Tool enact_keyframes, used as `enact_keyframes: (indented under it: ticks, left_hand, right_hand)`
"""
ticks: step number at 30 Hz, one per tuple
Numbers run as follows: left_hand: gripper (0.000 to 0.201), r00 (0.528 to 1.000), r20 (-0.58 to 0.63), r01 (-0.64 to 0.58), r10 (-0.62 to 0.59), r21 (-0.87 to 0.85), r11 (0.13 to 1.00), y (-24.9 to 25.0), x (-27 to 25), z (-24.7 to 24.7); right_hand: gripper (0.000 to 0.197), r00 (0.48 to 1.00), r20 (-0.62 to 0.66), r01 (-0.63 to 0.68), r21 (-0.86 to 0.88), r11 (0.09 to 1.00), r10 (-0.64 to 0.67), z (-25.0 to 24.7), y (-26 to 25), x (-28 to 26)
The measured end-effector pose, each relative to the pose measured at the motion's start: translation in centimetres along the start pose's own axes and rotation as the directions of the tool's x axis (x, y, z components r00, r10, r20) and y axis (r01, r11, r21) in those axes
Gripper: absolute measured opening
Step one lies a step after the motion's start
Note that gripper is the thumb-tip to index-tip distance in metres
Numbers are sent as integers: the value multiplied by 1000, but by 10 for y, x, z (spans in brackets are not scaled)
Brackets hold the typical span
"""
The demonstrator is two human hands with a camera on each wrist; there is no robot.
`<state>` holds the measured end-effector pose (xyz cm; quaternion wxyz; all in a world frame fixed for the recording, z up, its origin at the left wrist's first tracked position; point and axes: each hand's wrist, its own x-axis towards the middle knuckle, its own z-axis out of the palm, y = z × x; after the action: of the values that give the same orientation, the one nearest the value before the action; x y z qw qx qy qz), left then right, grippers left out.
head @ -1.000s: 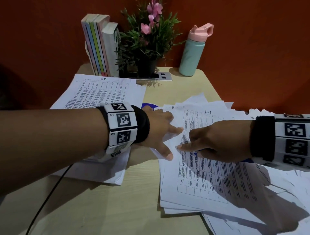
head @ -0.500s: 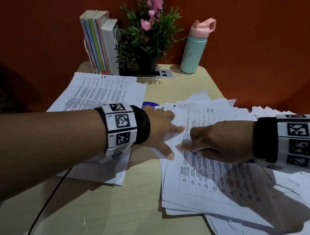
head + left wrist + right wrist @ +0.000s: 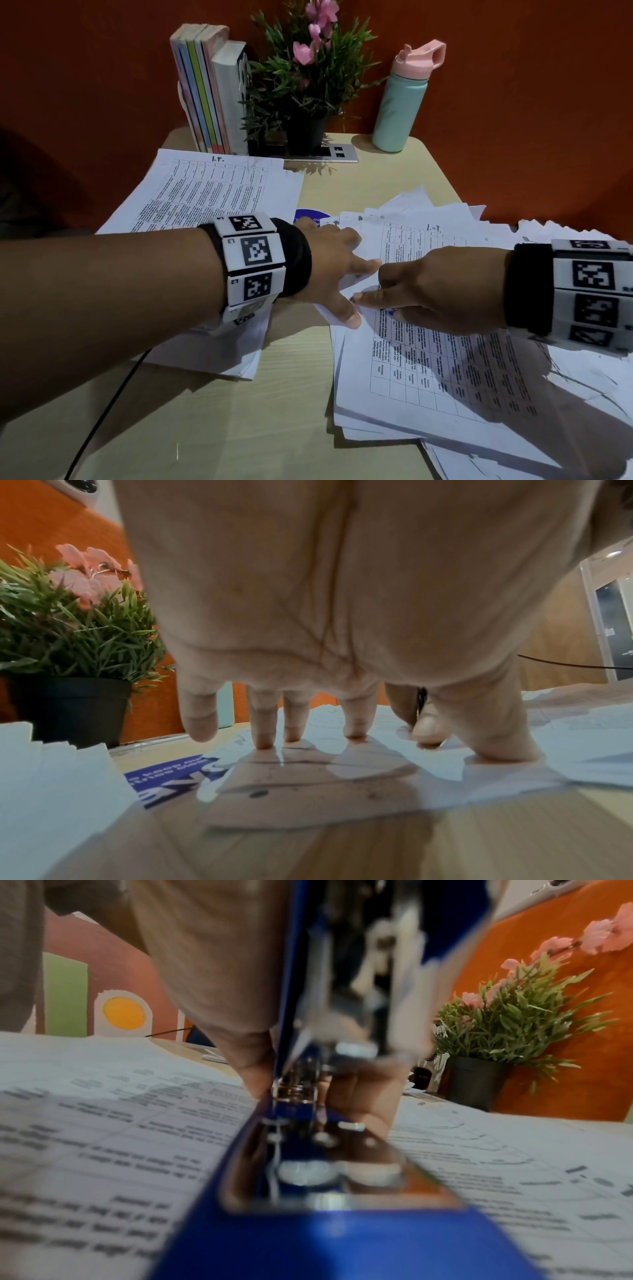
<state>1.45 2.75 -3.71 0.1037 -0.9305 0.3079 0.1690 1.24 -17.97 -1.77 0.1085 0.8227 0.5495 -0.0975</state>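
A loose pile of printed sheets [image 3: 445,370] covers the right half of the table [image 3: 239,428]. My left hand [image 3: 337,270] lies at the pile's left edge, with spread, straight fingers [image 3: 263,731] pressing the top sheet's corner flat. My right hand [image 3: 438,291] rests on the same sheet just to the right, index finger stretched toward the left thumb. It grips a blue stapler [image 3: 325,1218] whose base lies on the printed page. In the head view only a blue speck of the stapler [image 3: 390,311] shows under the hand.
A second paper stack [image 3: 205,192] lies at the left, under my left forearm. Upright books [image 3: 209,89], a potted plant [image 3: 305,78] and a teal bottle [image 3: 400,99] line the back edge. A blue sticker [image 3: 310,216] and a black cable [image 3: 102,411] are on the table.
Both hands stay where they were on the top sheet. Only the head view has shifted slightly.
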Motion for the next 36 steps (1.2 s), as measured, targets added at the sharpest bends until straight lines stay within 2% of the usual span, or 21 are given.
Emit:
enact_keyframes:
  ticks: [2,4,9,14,17,19,23,25,26,29,30,32,34,36]
  left_hand:
    - [87,1000,1,2,-2,-7,1000,0,0,0]
    - [82,1000,0,3,-3,-14,1000,0,-1,0]
    - [81,999,30,17,-15,-37,999,1,-3,-2]
    - [57,998,51,28,-23,-99,995,2,-7,-7]
    - [62,996,79,47,-40,-87,995,2,-10,-7]
    - [68,997,63,58,-52,-99,993,2,-10,-8]
    - [103,997,4,80,-82,-228,970,2,-14,-15]
    - [109,992,26,122,-122,-405,906,0,-22,-23]
    - [105,990,34,138,-139,-485,864,-2,-27,-27]
    - [64,988,7,127,-156,-625,770,-6,-37,-31]
    - [50,987,15,126,-159,-686,716,-7,-38,-29]
    - [30,984,42,132,-172,-823,553,-6,-40,-27]
    - [19,981,75,142,-177,-902,407,-5,-41,-26]
    - [18,978,108,160,-177,-935,317,-4,-42,-26]
  right_hand:
    - [51,999,34,-4,-88,996,7,4,-4,-1]
    - [54,1000,8,-4,-151,989,5,12,-8,-1]
    - [52,999,-43,-22,-132,991,17,11,-11,-3]
    - [45,999,-1,-35,-105,994,35,1,-19,14]
    - [49,996,-80,-44,67,997,49,-2,-10,5]
    - [54,992,-86,-79,155,985,93,-4,-5,-2]
    - [68,970,-69,-213,230,950,234,-4,-10,-12]
    - [71,953,-46,-275,282,919,300,-3,-11,-14]
    - [73,945,-40,-298,302,906,324,-1,-11,-14]
    - [75,931,-48,-331,315,889,363,-2,-14,-16]
    - [75,928,-59,-331,322,887,368,-3,-15,-16]
    - [75,926,-82,-325,323,889,369,-5,-19,-17]
    - [74,922,-105,-326,315,892,374,-6,-22,-17]
    - [74,918,-113,-332,306,892,380,-8,-24,-18]
